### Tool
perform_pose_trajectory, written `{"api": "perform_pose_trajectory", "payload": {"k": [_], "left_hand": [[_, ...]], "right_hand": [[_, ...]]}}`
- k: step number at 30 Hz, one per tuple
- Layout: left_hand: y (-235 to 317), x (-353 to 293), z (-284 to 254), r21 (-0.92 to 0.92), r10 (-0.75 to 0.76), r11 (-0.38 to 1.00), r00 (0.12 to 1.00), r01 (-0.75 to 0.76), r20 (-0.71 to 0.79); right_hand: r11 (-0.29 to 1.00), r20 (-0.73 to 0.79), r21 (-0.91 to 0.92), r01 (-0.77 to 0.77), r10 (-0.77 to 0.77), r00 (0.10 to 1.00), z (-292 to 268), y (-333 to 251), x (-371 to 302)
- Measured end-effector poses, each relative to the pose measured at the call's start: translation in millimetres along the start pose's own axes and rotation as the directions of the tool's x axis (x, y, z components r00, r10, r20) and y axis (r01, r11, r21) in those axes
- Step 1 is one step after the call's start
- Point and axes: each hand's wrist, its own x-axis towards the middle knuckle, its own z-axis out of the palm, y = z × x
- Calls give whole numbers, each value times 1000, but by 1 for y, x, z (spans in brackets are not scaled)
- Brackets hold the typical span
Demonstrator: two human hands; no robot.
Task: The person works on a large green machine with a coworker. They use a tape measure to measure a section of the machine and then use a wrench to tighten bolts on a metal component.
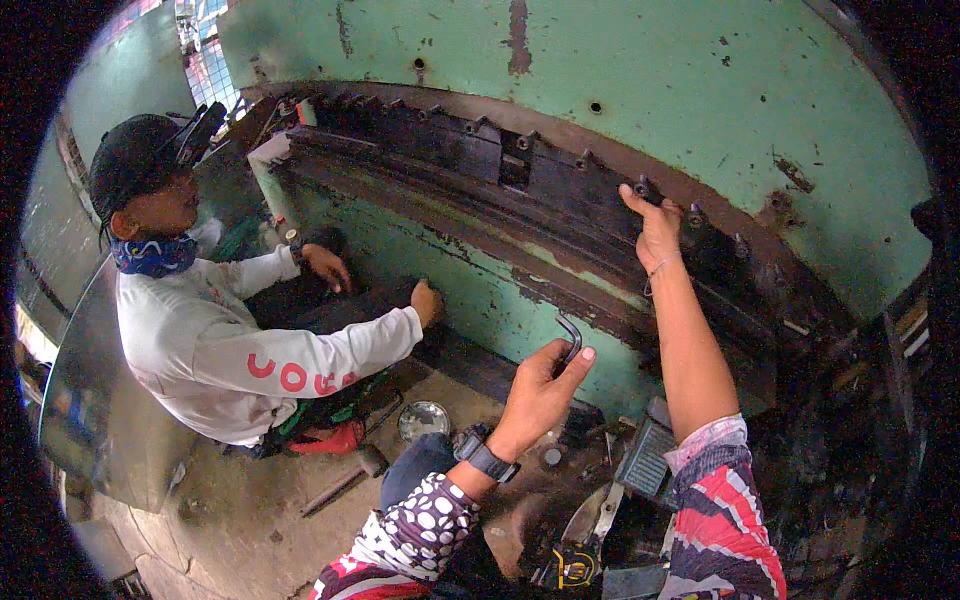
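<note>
My left hand [532, 405], with a watch on its wrist, is closed around a dark hex key [570, 338] whose bent end sticks up past the fingers. My right hand [658, 235] reaches up to the dark clamping bar [450, 145] of a large green machine. Its thumb and fingers are closed about a socket-head bolt [643, 187] in that bar. More such bolts stand in a row along the bar, and a rectangular gap [515, 172] shows left of my right hand. The hex key is apart from the bolts.
A co-worker [210, 330] in a white long-sleeved top crouches at the left, one hand [427, 302] near the machine's lower face. A hammer [345, 480] and a round metal dish [424, 420] lie on the floor. A grey pedal [648, 458] and a yellow-black tape measure [575, 568] are below my arms.
</note>
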Motion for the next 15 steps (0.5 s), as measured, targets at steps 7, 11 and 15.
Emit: {"api": "perform_pose_trajectory", "payload": {"k": [7, 11, 15], "left_hand": [[0, 1, 7, -19, 8, 1000, 1000, -7, 22], [3, 0, 8, -38, -19, 999, 999, 20, 31], [-3, -2, 7, -33, -32, 999, 999, 32, 11]], "right_hand": [[999, -32, 33, 23, -22, 999, 9, 16, 11], [999, -123, 45, 19, -13, 992, 8, 35, 25], [994, -6, 113, 0, 1, 1000, 12, 46, 18]]}}
